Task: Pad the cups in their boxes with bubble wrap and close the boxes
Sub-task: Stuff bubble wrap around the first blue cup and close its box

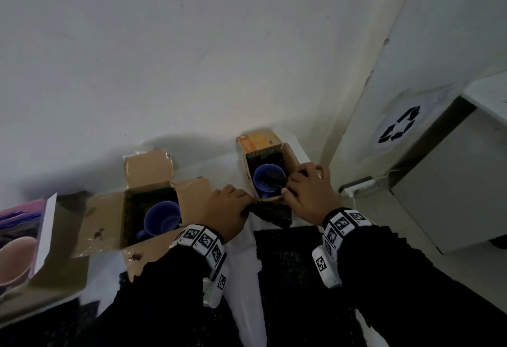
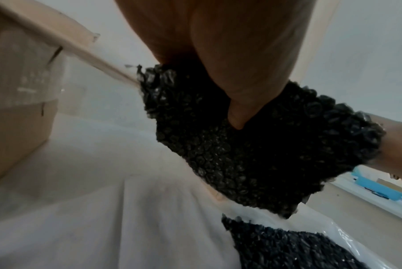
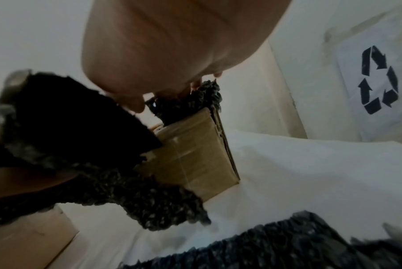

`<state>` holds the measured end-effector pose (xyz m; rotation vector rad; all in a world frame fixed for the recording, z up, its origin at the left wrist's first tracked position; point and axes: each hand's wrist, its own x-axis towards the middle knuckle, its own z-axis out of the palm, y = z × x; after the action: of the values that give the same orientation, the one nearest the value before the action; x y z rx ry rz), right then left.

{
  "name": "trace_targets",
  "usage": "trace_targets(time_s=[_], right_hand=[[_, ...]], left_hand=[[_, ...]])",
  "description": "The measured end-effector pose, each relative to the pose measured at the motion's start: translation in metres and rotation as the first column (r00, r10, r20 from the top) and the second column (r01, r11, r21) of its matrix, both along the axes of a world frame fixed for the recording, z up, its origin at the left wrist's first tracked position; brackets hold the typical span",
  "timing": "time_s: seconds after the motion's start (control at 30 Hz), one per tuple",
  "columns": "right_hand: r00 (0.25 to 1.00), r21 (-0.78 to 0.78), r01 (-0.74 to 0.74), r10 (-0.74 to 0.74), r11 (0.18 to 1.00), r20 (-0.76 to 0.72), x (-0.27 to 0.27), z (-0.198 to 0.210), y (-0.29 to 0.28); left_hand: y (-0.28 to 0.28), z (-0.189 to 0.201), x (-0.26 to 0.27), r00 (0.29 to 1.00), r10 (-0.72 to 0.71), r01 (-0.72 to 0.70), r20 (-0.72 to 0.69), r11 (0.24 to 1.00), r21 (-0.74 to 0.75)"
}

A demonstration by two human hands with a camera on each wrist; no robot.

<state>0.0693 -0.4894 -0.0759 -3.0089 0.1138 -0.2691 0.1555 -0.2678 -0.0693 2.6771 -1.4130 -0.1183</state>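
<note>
A small cardboard box (image 1: 290, 157) with an orange flap stands open at the back right, a blue cup (image 1: 270, 179) inside it. Both hands hold one piece of black bubble wrap (image 1: 271, 210) at the box's near edge. My left hand (image 1: 233, 201) grips its left end, with the thumb (image 2: 239, 109) pressed on the wrap (image 2: 241, 154). My right hand (image 1: 301, 187) pinches the other end at the box's rim, where the wrap (image 3: 206, 94) pokes over the box wall (image 3: 195, 154). A second open box (image 1: 153, 171) to the left holds another blue cup (image 1: 162, 220).
A large sheet of black bubble wrap (image 1: 288, 278) lies on the white table (image 1: 238, 258) under my wrists. A third open box (image 1: 46, 237) with a pink cup (image 1: 16, 253) is at the far left. A power strip (image 1: 356, 184) and a grey cabinet (image 1: 450, 182) stand to the right.
</note>
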Motion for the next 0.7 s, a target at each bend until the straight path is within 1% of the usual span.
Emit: trace_targets(time_s=[0.07,0.13,0.17,0.23,0.3,0.37,0.43,0.5,0.57,0.63,0.7], right_hand=[[1.0,-0.02,0.017,-0.018,1.0,-0.015,0.002,-0.001,-0.001],[0.999,-0.035,0.013,-0.014,0.999,-0.031,0.004,-0.001,-0.001],[0.999,-0.048,0.005,-0.007,0.999,-0.047,0.005,-0.001,-0.001],[0.997,-0.067,-0.009,0.003,0.998,-0.081,0.007,-0.001,-0.002],[0.996,-0.067,0.003,-0.009,0.998,-0.087,0.01,0.0,-0.001],[0.991,-0.064,0.004,-0.013,0.998,-0.133,0.013,0.007,-0.003],[0.982,-0.026,-0.03,0.025,0.999,-0.185,0.012,0.015,-0.006],[0.975,0.024,-0.059,0.063,0.998,-0.214,0.008,0.021,-0.009],[0.973,0.036,-0.057,0.063,0.998,-0.221,0.004,0.023,-0.012],[0.968,0.06,-0.036,0.05,0.998,-0.246,0.004,0.026,-0.012],[0.948,0.103,-0.043,0.073,0.994,-0.311,0.009,0.032,-0.015]], left_hand=[[0.001,-0.001,-0.002,1.0,-0.001,0.001,-0.007,0.999,0.038],[0.0,0.001,-0.004,0.998,-0.011,0.016,-0.06,0.996,0.084],[0.0,0.002,-0.006,0.994,-0.005,0.013,-0.112,0.997,0.075],[0.001,0.003,-0.007,0.978,0.034,-0.032,-0.206,0.999,0.011],[0.003,0.003,-0.009,0.967,0.067,-0.07,-0.247,0.998,-0.005],[0.006,0.006,-0.011,0.965,0.08,-0.092,-0.251,0.995,-0.034],[0.008,0.014,-0.014,0.968,0.063,-0.095,-0.244,0.988,-0.123],[0.007,0.02,-0.016,0.961,0.039,-0.105,-0.275,0.967,-0.23],[0.003,0.024,-0.017,0.953,0.032,-0.13,-0.302,0.942,-0.31],[-0.001,0.026,-0.017,0.957,0.05,-0.142,-0.285,0.939,-0.312],[-0.003,0.026,-0.017,0.963,0.046,-0.12,-0.264,0.955,-0.271]])
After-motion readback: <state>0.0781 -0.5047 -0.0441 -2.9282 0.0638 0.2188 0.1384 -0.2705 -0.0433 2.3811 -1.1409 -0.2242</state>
